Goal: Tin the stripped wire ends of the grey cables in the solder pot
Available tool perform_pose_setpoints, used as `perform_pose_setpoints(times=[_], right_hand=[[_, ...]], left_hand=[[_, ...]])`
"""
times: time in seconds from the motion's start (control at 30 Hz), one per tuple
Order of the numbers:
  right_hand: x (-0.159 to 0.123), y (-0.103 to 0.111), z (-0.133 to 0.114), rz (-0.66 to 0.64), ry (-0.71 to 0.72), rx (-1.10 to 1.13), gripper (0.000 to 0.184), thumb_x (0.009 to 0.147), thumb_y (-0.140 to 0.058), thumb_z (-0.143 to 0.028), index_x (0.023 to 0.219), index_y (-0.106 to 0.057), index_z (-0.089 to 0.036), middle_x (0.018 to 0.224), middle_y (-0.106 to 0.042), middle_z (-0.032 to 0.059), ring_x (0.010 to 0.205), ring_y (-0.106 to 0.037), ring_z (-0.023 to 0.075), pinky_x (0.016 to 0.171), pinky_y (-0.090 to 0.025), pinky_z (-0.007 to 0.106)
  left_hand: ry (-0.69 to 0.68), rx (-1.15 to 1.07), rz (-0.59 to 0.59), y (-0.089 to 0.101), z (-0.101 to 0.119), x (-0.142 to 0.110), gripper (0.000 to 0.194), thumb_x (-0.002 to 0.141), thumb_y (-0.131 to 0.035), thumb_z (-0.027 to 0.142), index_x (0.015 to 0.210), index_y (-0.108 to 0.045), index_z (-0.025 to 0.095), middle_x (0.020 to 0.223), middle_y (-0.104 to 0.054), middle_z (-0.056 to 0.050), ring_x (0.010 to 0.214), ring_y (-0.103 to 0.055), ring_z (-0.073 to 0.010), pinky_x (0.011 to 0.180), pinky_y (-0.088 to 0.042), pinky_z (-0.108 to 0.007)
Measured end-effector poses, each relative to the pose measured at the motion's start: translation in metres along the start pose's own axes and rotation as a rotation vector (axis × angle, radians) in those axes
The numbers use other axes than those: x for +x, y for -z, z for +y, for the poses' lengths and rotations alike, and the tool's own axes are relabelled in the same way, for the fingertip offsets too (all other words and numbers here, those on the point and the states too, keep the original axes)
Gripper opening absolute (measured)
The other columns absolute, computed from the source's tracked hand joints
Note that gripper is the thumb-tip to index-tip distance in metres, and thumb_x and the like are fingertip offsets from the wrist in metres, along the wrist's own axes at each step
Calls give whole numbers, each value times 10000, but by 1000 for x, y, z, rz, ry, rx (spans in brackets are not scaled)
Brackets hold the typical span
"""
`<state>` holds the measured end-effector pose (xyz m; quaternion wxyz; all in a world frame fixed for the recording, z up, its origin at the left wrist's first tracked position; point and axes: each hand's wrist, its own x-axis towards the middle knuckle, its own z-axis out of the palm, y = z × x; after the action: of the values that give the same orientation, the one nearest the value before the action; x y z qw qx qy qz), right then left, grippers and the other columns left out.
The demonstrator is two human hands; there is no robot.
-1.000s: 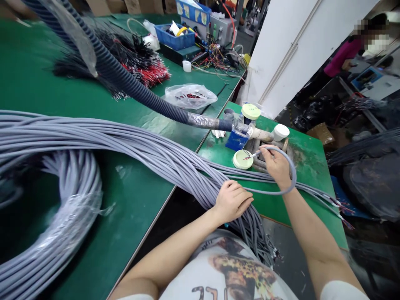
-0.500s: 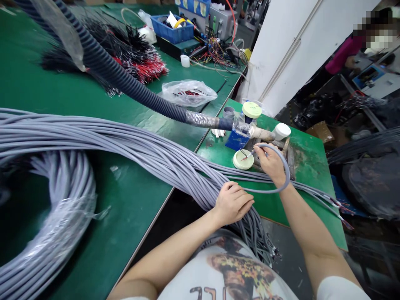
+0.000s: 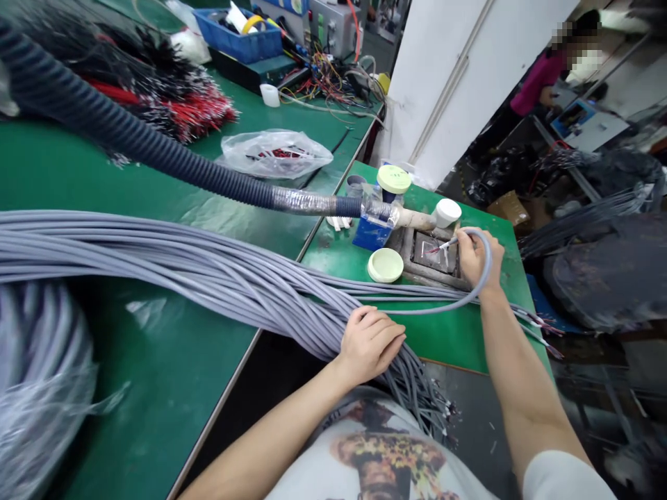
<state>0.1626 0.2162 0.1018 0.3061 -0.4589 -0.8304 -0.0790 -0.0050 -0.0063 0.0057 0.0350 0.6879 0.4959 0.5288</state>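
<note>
My right hand [image 3: 476, 260] pinches one grey cable [image 3: 486, 264] close to its stripped end, and the cable loops back over the wrist. Its bare wires [image 3: 435, 249] point left, over a dark, square solder pot [image 3: 431, 253]; whether they touch its surface I cannot tell. My left hand [image 3: 371, 342] is wrapped over a thick bundle of grey cables [image 3: 250, 278], whose ends hang down in front of my shirt. Left of the pot sits a shallow pale-yellow dish [image 3: 385, 266].
A ribbed black hose [image 3: 208, 170] crosses above the table, its nozzle [image 3: 414, 219] beside the pot and a blue box [image 3: 372, 235]. Lidded jars [image 3: 394, 180] stand behind. A wrapped cable coil [image 3: 42, 389] lies at left. Another person [image 3: 539, 83] is in the right background.
My right hand has moved the cable end rightward, from the pale-yellow dish to above the solder pot. The left hand keeps its hold on the bundle. The view has shifted slightly.
</note>
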Motion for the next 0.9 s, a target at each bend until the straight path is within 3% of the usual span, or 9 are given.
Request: perform_pose_setpoints(times=[0.23,0.7,0.8,0.9], right_hand=[[2,-20,27,-32,-35,-79,298,912,-461,-360,886,-702,-187,820,-718,78,785,-629,230,713,-399,316],[3,-36,34,-83,-22,-91,257,896,-483,-342,877,-693,-195,805,-713,75,780,-627,234,719,-395,329],[2,-26,27,-62,-10,-61,225,892,-504,-325,871,-694,-208,813,-718,62,789,-632,234,737,-408,341],[-8,4,8,-2,50,72,198,905,-500,-298,917,-686,-229,898,-723,42,866,-636,224,827,-429,368]], left_hand=[[-5,1,-6,1,1,2,156,825,-611,165,974,-618,210,818,-728,-4,805,-648,-149,922,-388,-373],[-4,6,-29,-1,-1,0,186,815,-621,162,994,-614,212,832,-728,-3,818,-650,-153,925,-387,-373],[-2,7,-28,-1,-1,-1,189,813,-626,161,995,-614,210,830,-728,-1,817,-649,-151,930,-385,-375],[8,7,-21,-1,-1,0,169,829,-609,174,992,-626,214,826,-729,-6,812,-652,-151,926,-391,-377]])
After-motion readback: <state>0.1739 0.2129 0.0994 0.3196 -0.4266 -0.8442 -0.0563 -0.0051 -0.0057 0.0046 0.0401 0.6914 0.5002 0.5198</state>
